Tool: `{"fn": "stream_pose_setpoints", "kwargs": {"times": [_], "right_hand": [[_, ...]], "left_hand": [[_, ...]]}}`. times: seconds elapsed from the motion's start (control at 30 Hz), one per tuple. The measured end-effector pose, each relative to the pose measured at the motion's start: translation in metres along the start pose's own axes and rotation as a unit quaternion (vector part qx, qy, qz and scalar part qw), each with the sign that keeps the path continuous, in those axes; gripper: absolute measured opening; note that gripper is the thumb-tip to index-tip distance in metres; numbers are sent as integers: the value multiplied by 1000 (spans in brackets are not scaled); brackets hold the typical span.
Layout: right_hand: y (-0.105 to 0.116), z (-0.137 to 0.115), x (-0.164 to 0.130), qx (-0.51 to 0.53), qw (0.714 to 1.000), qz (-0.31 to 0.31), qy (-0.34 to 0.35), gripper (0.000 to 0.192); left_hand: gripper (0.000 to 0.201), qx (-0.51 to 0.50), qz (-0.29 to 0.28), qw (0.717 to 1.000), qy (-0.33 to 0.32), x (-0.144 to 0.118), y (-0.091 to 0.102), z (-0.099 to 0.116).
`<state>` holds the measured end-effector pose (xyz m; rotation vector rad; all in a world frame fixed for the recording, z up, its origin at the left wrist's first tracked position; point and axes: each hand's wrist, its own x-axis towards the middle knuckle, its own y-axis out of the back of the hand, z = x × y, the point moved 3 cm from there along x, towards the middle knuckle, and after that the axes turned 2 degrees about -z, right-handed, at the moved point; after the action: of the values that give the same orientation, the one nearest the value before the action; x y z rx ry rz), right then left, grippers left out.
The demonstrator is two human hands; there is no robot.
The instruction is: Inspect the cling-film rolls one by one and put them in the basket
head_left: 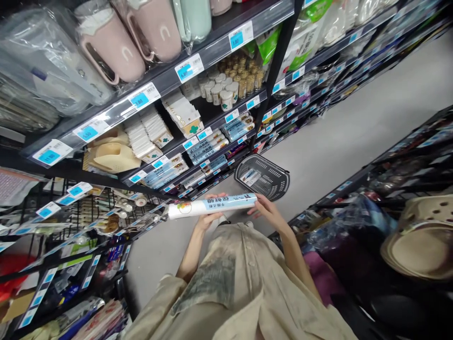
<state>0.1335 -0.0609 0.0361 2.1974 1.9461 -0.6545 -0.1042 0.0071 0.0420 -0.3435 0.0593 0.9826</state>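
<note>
I hold a long white and light-blue box of wrap film [212, 206] crosswise in front of me with both hands. My left hand [209, 218] grips it from below near its middle. My right hand [266, 209] holds its blue right end. Just beyond the box, a dark plastic shopping basket [264, 178] stands on the grey floor with a few flat packs inside. Similar blue-and-white boxes [207, 148] lie on the shelf to the left of the basket.
Black store shelving [170, 80] with blue price tags runs along the left, stocked with pink slippers [116, 45], small jars [226, 92] and kitchen tools. Another shelf rack [406, 189] with a beige hat [421, 241] stands on the right. The grey aisle floor [354, 132] stretches ahead.
</note>
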Motion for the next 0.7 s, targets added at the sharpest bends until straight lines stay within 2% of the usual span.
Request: {"fn": "stream_pose_setpoints", "kwargs": {"times": [0.13,0.23,0.3,0.37,0.47,0.6,0.7], "right_hand": [[10,-4,-3,2,997,-76,17,51],[20,0,-9,-99,979,-178,-16,44],[24,7,-10,-142,969,-198,-38,49],[21,14,-7,-116,980,-156,-35,59],[2,17,6,13,997,-67,18,66],[-24,12,24,190,980,-11,52,61],[-18,11,29,276,958,59,59,54]], "left_hand": [[84,-23,-6,1000,-10,0,-2,1],[86,-54,14,998,-3,1,0,1],[85,-82,21,996,6,2,0,1],[82,-110,6,994,20,6,-2,0],[70,-126,-44,990,46,17,-12,-1],[68,-119,-150,974,123,32,-39,-6],[72,-80,-256,944,191,35,-58,-13]]}}
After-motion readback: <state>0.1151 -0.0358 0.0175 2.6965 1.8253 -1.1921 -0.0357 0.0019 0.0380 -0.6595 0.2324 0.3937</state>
